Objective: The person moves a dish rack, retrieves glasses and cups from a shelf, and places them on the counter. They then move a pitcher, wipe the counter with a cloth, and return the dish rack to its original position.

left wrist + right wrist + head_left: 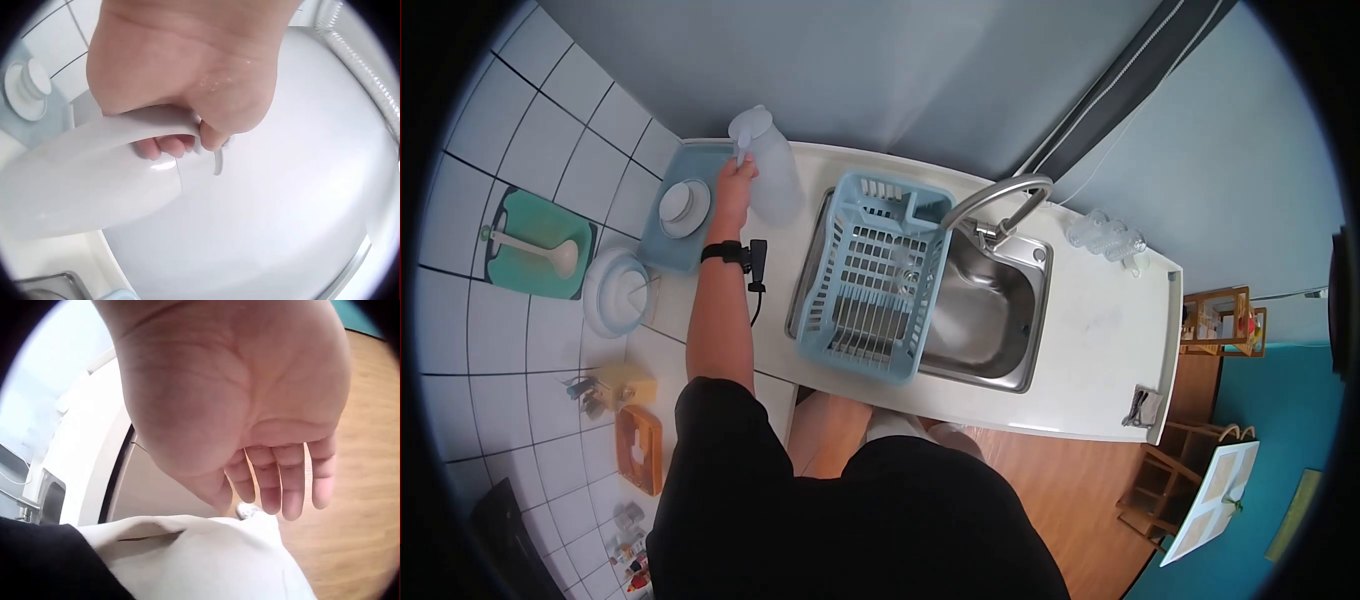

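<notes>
Translucent white plastic pitcher [776,185], beside pale-blue rectangular tray [664,252]; left hand [734,190] clamped round its curved handle [150,122], likely for steadier control of its bulk; right hand [244,394] empty, fingers loosely extended.

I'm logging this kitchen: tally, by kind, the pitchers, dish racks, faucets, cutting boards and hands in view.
Pitcher: 1
Dish rack: 1
Faucet: 1
Green cutting board: 1
Left hand and right hand: 2
Total: 6
</notes>
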`<state>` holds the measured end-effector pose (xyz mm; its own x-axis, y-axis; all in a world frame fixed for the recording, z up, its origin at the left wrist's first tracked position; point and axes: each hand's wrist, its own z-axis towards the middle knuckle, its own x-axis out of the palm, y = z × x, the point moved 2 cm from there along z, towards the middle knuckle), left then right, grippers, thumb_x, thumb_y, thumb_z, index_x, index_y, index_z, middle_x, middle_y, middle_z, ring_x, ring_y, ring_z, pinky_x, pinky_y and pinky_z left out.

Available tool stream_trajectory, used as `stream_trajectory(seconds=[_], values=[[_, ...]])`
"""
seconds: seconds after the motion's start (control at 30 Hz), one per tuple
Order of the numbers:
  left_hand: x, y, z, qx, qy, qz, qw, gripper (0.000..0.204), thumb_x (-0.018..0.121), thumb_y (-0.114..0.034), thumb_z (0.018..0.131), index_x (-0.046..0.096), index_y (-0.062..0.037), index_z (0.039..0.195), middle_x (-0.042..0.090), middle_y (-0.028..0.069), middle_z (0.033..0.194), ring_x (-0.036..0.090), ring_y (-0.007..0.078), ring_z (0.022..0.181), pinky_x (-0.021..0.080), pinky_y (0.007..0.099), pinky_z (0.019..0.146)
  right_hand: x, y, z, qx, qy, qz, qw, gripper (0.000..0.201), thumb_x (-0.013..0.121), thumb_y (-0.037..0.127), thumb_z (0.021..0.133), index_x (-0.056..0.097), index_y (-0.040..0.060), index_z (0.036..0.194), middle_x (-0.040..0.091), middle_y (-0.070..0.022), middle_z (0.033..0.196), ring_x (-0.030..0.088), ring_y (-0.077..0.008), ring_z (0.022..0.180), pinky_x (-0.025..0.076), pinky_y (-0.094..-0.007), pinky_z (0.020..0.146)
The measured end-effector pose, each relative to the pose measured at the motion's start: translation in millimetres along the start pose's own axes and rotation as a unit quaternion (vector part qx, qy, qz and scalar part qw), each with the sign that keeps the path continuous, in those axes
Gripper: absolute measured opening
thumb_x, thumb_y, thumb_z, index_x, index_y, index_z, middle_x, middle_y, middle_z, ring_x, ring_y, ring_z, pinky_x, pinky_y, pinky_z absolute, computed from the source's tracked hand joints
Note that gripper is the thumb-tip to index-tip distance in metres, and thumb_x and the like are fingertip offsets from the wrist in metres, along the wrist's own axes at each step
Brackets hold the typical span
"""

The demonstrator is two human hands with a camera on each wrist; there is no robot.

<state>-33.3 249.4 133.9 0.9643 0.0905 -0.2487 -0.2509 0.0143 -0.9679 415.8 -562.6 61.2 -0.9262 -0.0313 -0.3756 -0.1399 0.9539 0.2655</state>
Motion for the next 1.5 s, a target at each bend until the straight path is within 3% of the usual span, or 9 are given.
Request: stream_trajectory(seconds=[0.5, 0.63, 0.73, 0.87, 0.93, 1.13, 1.4, 1.43, 1.5], values=[[9, -1, 55, 0.003, 0.087, 0.04, 0.995, 0.034, 0.058, -0.039, 0.099, 0.063, -0.006, 0.093, 0.058, 0.0011, 0.086, 0.049, 0.0144, 0.084, 0.039, 0.0288, 0.082, 36, -78, -8, 0.1, -0.044, 0.076, 0.991, 0.034, 0.058, 0.026, 0.09, 0.071, -0.0015, 0.104, 0.073, -0.0182, 0.099, 0.069, -0.0263, 0.094, 0.053, -0.036, 0.083], [13, -9, 13, 0.13, -0.093, 0.157, 0.975, 0.043, 0.063, -0.036, 0.096, 0.059, 0.0016, 0.117, 0.062, 0.0142, 0.108, 0.056, 0.0271, 0.102, 0.042, 0.0372, 0.095, 26, -102, -14, -0.121, -0.037, 0.003, 0.992, 0.029, 0.058, 0.021, 0.093, 0.067, 0.0015, 0.112, 0.071, -0.0151, 0.101, 0.069, -0.0273, 0.092, 0.055, -0.038, 0.082], [36, -57, -81, 0.261, -0.231, 0.232, 0.908, 0.04, 0.066, -0.021, 0.092, 0.055, 0.0034, 0.122, 0.058, 0.0242, 0.122, 0.053, 0.0411, 0.116, 0.04, 0.0481, 0.103, 32, -117, 4, 0.027, -0.057, 0.133, 0.989, 0.029, 0.057, 0.02, 0.094, 0.062, 0.003, 0.118, 0.068, -0.0134, 0.103, 0.067, -0.0264, 0.09, 0.055, -0.0399, 0.079], [112, -133, -263, 0.379, -0.05, 0.117, 0.917, 0.027, 0.063, -0.003, 0.085, 0.059, -0.0001, 0.112, 0.061, 0.0194, 0.116, 0.055, 0.0379, 0.114, 0.042, 0.0467, 0.101, 39, -154, 5, -0.037, -0.05, 0.228, 0.972, 0.032, 0.056, 0.019, 0.095, 0.054, 0.006, 0.125, 0.065, -0.0121, 0.105, 0.064, -0.026, 0.089, 0.053, -0.0405, 0.075], [165, -164, -360, 0.374, 0.159, -0.037, 0.913, 0.016, 0.064, -0.001, 0.082, 0.06, -0.0033, 0.098, 0.063, 0.0149, 0.108, 0.059, 0.0336, 0.106, 0.045, 0.0434, 0.096, 31, -119, -40, 0.1, -0.081, 0.301, 0.945, 0.034, 0.056, 0.02, 0.095, 0.055, 0.0027, 0.124, 0.065, -0.0132, 0.105, 0.064, -0.0258, 0.088, 0.052, -0.0396, 0.077], [287, -214, -627, 0.407, 0.598, -0.064, 0.688, 0.009, 0.066, -0.012, 0.09, 0.065, -0.0028, 0.09, 0.068, 0.0104, 0.091, 0.062, 0.0274, 0.095, 0.049, 0.0396, 0.087, 119, -396, 39, 0.092, -0.075, 0.402, 0.908, 0.032, 0.055, 0.024, 0.095, 0.064, 0.0023, 0.118, 0.069, -0.0149, 0.105, 0.065, -0.0271, 0.094, 0.052, -0.0391, 0.084], [392, -168, -875, 0.295, 0.689, 0.03, 0.662, 0.028, 0.068, -0.029, 0.091, 0.071, -0.002, 0.085, 0.063, 0.0141, 0.075, 0.061, 0.0239, 0.071, 0.049, 0.0371, 0.064, 265, -614, 21, 0.182, -0.083, 0.695, 0.69, 0.032, 0.052, 0.03, 0.096, 0.065, 0.003, 0.106, 0.069, -0.0133, 0.096, 0.065, -0.0307, 0.081, 0.053, -0.0433, 0.075], [396, -169, -892, 0.185, 0.716, 0.107, 0.664, 0.029, 0.067, -0.029, 0.093, 0.07, -0.0009, 0.086, 0.065, 0.0124, 0.077, 0.061, 0.0193, 0.072, 0.047, 0.0343, 0.063, 238, -574, -44, 0.196, -0.123, 0.697, 0.678, 0.026, 0.052, 0.028, 0.095, 0.063, 0.0051, 0.095, 0.065, -0.0106, 0.085, 0.059, -0.0252, 0.069, 0.051, -0.0423, 0.065], [441, -120, -912, 0.26, 0.755, 0.128, 0.588, 0.035, 0.063, -0.029, 0.095, 0.07, 0.002, 0.083, 0.066, 0.0126, 0.076, 0.058, 0.0175, 0.07, 0.046, 0.035, 0.064, 262, -578, -69, 0.209, -0.137, 0.739, 0.626, 0.02, 0.054, 0.024, 0.094, 0.063, 0.0059, 0.096, 0.065, -0.011, 0.087, 0.062, -0.0241, 0.075, 0.051, -0.0404, 0.063]])
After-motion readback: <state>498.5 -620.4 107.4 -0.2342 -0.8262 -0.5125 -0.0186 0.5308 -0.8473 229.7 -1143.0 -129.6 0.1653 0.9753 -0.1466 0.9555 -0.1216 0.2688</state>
